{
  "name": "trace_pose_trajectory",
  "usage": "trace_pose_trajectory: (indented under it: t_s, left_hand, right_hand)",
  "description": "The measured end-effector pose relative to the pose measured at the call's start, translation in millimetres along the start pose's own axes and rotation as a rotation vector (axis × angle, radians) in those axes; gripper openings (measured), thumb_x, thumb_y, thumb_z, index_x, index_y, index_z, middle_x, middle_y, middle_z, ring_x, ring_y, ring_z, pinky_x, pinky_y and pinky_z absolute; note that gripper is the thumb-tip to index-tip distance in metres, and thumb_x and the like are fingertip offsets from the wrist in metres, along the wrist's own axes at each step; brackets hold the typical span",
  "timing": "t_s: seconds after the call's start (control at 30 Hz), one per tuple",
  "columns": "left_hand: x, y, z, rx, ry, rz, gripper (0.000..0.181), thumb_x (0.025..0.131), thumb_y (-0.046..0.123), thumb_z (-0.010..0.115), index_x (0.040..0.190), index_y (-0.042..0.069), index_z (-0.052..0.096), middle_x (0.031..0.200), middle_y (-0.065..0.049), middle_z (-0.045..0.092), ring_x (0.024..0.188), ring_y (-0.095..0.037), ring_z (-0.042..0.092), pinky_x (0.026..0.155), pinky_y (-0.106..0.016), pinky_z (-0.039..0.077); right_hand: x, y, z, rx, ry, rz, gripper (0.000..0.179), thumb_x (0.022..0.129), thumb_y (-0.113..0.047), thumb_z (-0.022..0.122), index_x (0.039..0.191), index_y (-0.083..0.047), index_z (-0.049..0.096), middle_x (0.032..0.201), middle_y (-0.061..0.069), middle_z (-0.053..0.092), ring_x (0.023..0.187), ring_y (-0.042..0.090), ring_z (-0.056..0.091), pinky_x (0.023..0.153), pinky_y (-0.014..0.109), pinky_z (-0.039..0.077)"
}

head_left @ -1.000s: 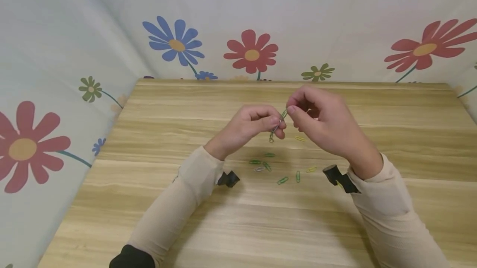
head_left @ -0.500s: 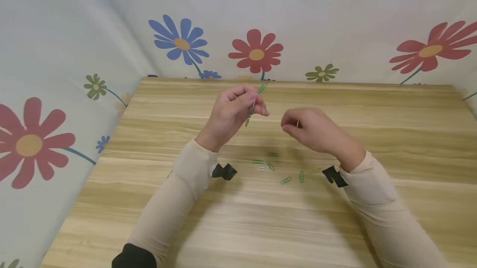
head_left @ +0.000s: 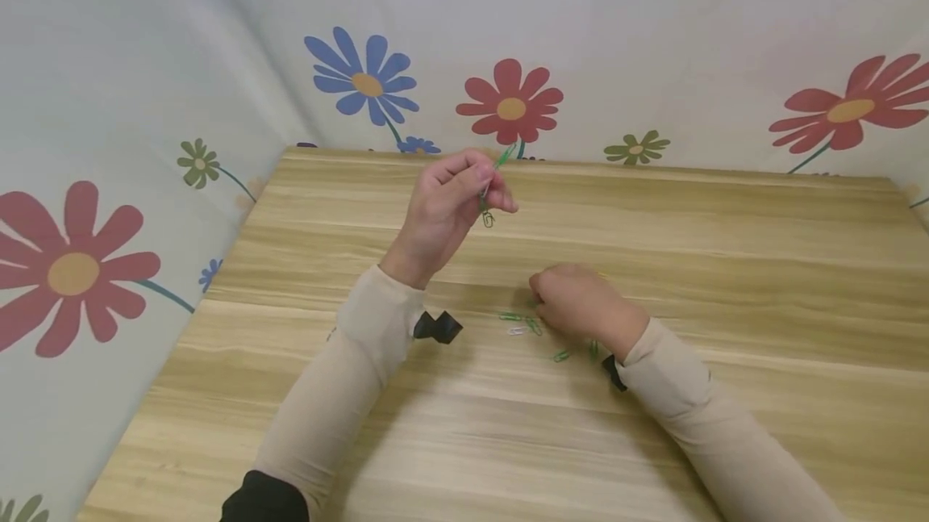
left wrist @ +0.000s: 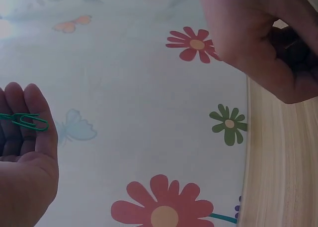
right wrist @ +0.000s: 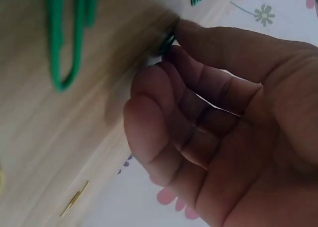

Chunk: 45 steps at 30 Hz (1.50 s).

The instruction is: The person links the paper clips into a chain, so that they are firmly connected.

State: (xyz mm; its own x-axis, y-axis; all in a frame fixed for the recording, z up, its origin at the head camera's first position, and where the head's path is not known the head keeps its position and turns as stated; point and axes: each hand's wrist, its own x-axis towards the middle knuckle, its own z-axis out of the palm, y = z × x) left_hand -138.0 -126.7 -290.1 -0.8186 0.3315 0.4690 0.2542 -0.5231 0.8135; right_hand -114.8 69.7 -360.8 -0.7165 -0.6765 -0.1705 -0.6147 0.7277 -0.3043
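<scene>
- Paperclip chain (head_left: 505, 156): pinched by left hand (head_left: 443, 203), upper centre of frame; long axis steep, upper end leaning right.
- Green clip (right wrist: 168, 44): pinched by right hand (head_left: 581, 300), lower right of centre; contact with counter (head_left: 472, 465) unclear.
- Relation: chain lies up and left of right hand, well apart; loose clips (head_left: 510, 316) lie nearer right hand.

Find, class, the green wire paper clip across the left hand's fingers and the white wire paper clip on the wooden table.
Green wire paper clip (left wrist: 31, 121): left wrist view, middle of its loops.
White wire paper clip (head_left: 516, 331): head view, middle of its body.
</scene>
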Motion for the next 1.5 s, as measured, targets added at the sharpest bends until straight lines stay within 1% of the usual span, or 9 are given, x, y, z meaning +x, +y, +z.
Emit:
trace_pose_trajectory:
  t_s: [0.2,0.53,0.83,1.0,1.13,1.23,1.33,1.43,1.5]
  left_hand:
    - [1.1,0.4,-0.8,-0.007,0.016,-0.025,0.027,0.098,0.001,0.045,0.084,0.008,0.066,0.072,-0.003,0.062,0.071,-0.017,0.062,0.080,-0.033,0.057]
    - [0.3,-0.8,-2.6,-0.012,0.004,-0.042,0.026,0.098,0.001,0.046,0.083,0.008,0.066,0.070,-0.003,0.061,0.070,-0.017,0.062,0.078,-0.032,0.057]
    - [-1.1,-1.8,-2.3,-0.030,0.014,-0.056,0.024,0.097,0.002,0.047,0.084,0.009,0.066,0.071,-0.002,0.061,0.070,-0.017,0.062,0.077,-0.032,0.057]
    - [-0.5,-6.0,-2.9,-0.029,0.006,-0.042,0.022,0.095,0.002,0.049,0.086,0.009,0.067,0.074,-0.003,0.063,0.071,-0.017,0.063,0.077,-0.033,0.057]
    - [-0.5,-9.5,-4.5,-0.013,-0.003,-0.023,0.019,0.094,0.001,0.051,0.088,0.010,0.067,0.076,-0.003,0.064,0.073,-0.017,0.063,0.078,-0.035,0.057]
    - [-1.0,-10.8,-4.8,0.008,0.001,-0.010,0.017,0.093,0.002,0.052,0.088,0.011,0.067,0.077,-0.003,0.064,0.073,-0.017,0.064,0.078,-0.035,0.057]
    - [-1.6,-10.9,-3.9,0.031,0.010,-0.004,0.016,0.093,0.003,0.053,0.088,0.011,0.066,0.077,-0.003,0.065,0.074,-0.017,0.065,0.077,-0.035,0.057]
    - [-2.0,-10.6,-2.4,0.050,0.008,-0.004,0.016,0.093,0.003,0.054,0.088,0.012,0.066,0.078,-0.003,0.064,0.074,-0.017,0.065,0.077,-0.035,0.057]
    - [-2.4,-10.4,-1.6,0.063,0.001,-0.006,0.017,0.093,0.003,0.054,0.088,0.012,0.066,0.078,-0.003,0.064,0.074,-0.017,0.064,0.078,-0.035,0.057]
  right_hand:
    - [-2.7,-5,5,-0.025,0.002,0.021,0.006,0.088,-0.002,0.065,0.083,-0.002,0.065,0.070,0.002,0.054,0.065,0.017,0.049,0.060,0.033,0.050]
    - [2.9,2,6,0.101,-0.106,0.100,0.011,0.083,-0.007,0.068,0.081,-0.007,0.058,0.071,0.003,0.052,0.065,0.019,0.047,0.056,0.031,0.041]
    - [4.1,6,6,0.156,-0.141,0.107,0.011,0.079,-0.007,0.067,0.078,-0.009,0.056,0.068,0.001,0.051,0.060,0.016,0.044,0.051,0.028,0.037]
    - [3.0,5,8,0.155,-0.151,0.115,0.012,0.077,-0.007,0.066,0.075,-0.011,0.055,0.066,-0.001,0.048,0.058,0.015,0.042,0.049,0.027,0.035]
    - [3.6,5,8,0.151,-0.148,0.088,0.015,0.075,-0.008,0.065,0.070,-0.014,0.052,0.063,-0.003,0.043,0.056,0.013,0.037,0.048,0.027,0.031]
    - [4.5,10,6,0.231,-0.089,0.026,0.019,0.076,-0.006,0.064,0.069,-0.014,0.048,0.062,-0.004,0.041,0.055,0.011,0.035,0.050,0.026,0.029]
    - [3.4,17,-2,0.386,0.013,-0.026,0.018,0.077,-0.002,0.063,0.072,-0.013,0.048,0.063,-0.004,0.042,0.055,0.011,0.038,0.053,0.026,0.031]
    - [-1.4,22,-16,0.558,0.135,-0.040,0.014,0.077,0.001,0.061,0.083,-0.010,0.054,0.070,0.000,0.049,0.062,0.015,0.047,0.057,0.029,0.039]
    - [-6.6,24,-27,0.666,0.200,-0.034,0.017,0.080,0.002,0.058,0.094,-0.007,0.060,0.075,0.004,0.054,0.064,0.019,0.052,0.057,0.031,0.045]
